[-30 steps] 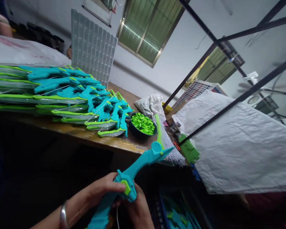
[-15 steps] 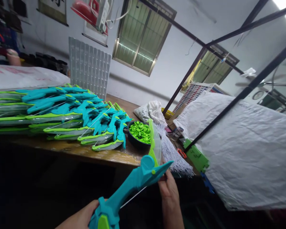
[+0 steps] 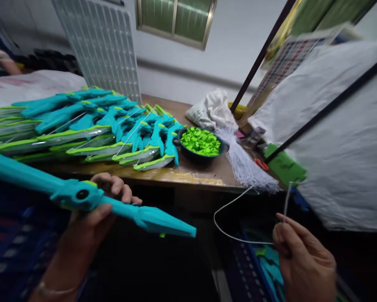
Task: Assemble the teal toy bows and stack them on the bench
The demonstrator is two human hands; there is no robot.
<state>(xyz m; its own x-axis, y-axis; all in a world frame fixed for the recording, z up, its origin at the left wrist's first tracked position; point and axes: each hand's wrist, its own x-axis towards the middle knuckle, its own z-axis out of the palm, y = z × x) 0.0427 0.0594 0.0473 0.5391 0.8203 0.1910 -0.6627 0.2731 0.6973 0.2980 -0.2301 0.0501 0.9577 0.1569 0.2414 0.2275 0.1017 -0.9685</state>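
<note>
- Plainly, the left hand (image 3: 89, 224) has its thumb and fingers wrapped around 1 turquoise bow body (image 3: 161, 220), gripping it near the middle.
- This bow body is held in the air in front of the table (image 3: 191, 178), its pointed end towards the right and slightly down, its other end running out of view at the left.
- 1 round black spot shows on its thicker middle part; no lettering can be made out there.
- The right hand (image 3: 305, 256), well apart from the left, pinches 1 white string (image 3: 224, 233) between closed fingertips; 1 short end sticks up above them, and the rest loops left and up to the bundle of white strings (image 3: 242, 161) at the table edge.
- On the table, a pile of turquoise-and-green bows (image 3: 90, 121) lies beside a dark bowl (image 3: 197, 157) full of bright green pieces (image 3: 201, 141).
- Behind the bowl, a white bag (image 3: 204, 111) bears dark print, too blurred to read.
- Reddish marks on the white sack (image 3: 50, 79) at the far left are illegible too.
- Orange handles (image 3: 260, 164) lie near a green block (image 3: 284, 165).
</note>
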